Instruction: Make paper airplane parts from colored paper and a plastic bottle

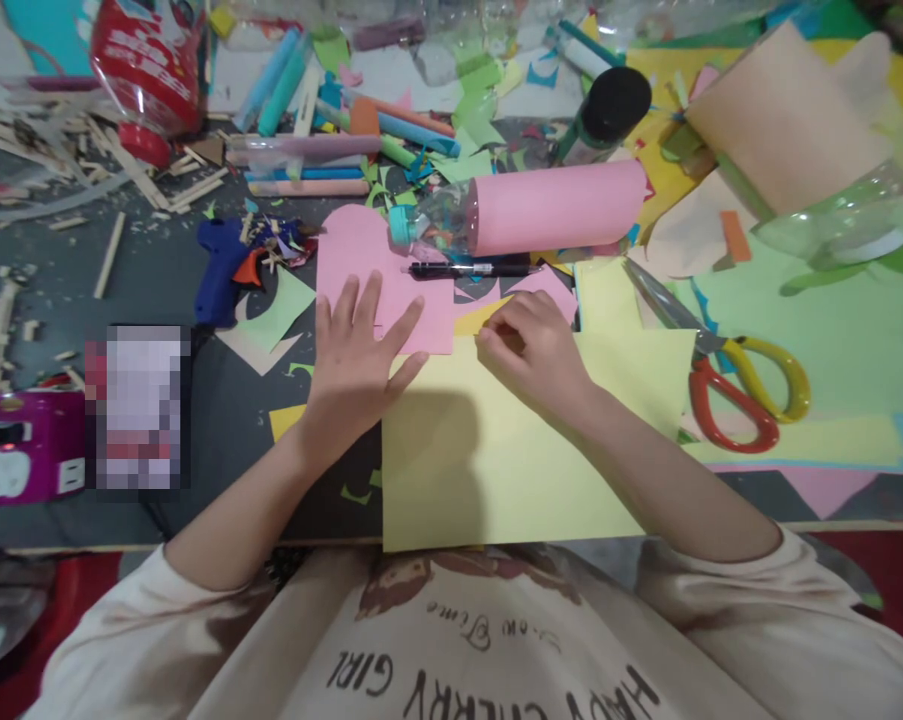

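My left hand [357,355] lies flat with spread fingers on a piece of pink paper [421,315] that has a rounded top. Under my right hand [535,350] is a large sheet of pale yellow paper [571,450], which reaches to the table's front edge. The fingers of that hand are curled in towards the thumb; what they hold, if anything, is hidden. A darker yellow scrap [481,316] shows just left of them. Beyond both hands lie a black pen [473,269] and a clear plastic bottle [451,218] wrapped in pink paper.
Scissors [721,350] with red and yellow handles lie to the right. At left are a blue glue gun [218,265], a purple power socket block [35,445] and a blurred phone-like object [140,405]. Markers [308,150], scraps, wooden sticks and a red-labelled bottle [147,75] crowd the back.
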Motion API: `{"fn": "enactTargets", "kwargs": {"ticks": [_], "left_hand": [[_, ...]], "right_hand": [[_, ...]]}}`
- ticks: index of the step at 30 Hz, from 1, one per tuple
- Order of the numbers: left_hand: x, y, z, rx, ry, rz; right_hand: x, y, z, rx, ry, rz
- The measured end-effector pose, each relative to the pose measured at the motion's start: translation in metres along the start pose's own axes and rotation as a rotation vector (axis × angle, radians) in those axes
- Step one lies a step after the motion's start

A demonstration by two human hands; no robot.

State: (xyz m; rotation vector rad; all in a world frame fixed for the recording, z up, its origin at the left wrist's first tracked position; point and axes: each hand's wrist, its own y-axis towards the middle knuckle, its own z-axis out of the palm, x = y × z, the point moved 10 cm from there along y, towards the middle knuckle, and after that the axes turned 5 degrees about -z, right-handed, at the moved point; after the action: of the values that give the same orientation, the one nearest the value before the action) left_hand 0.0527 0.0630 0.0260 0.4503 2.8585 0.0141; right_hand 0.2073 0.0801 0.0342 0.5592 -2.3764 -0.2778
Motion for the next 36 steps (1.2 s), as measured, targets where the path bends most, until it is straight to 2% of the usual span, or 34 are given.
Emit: {"fn": "enactTargets", "kwargs": {"ticks": [4,9,14,19,21,24,27,29,32,36], "left_hand": [[0.003,0.001,0.006,0.024,-0.02,0.005],[-0.003,-0.002,0.009,0.025,-0.001,0.042],[-0.009,-0.004,0.009,0.047,0.018,0.065],[-0.019,-0.009,0.009,0.029,-0.006,0.131],[-0.023,-0.013,0.007,-0.004,-0.016,0.168],[-0.03,-0.017,0.003,-0.011,-0.044,0.221],[-0.032,-0.017,-0.004,-0.026,-0.091,0.245],[-0.026,-0.013,-0.007,-0.055,-0.078,0.206],[-0.017,-0.009,-0.004,-0.077,0.005,0.134],[-0.023,-0.013,0.0,-0.1,0.042,0.173]], "right_hand": [[0.005,0.0,0.002,0.06,0.029,0.003],[0.012,-0.004,0.006,0.249,-0.004,0.064],[0.019,-0.012,-0.001,0.377,-0.093,-0.015],[0.018,-0.024,-0.028,0.503,-0.129,-0.034],[0.012,-0.024,-0.047,0.505,-0.12,0.014],[-0.003,-0.026,-0.07,0.574,-0.103,0.096],[-0.016,-0.029,-0.084,0.669,-0.022,0.173],[-0.026,-0.034,-0.088,0.732,0.004,0.257],[-0.031,-0.033,-0.088,0.725,0.016,0.291],[-0.028,-0.028,-0.078,0.659,-0.012,0.247]]}}
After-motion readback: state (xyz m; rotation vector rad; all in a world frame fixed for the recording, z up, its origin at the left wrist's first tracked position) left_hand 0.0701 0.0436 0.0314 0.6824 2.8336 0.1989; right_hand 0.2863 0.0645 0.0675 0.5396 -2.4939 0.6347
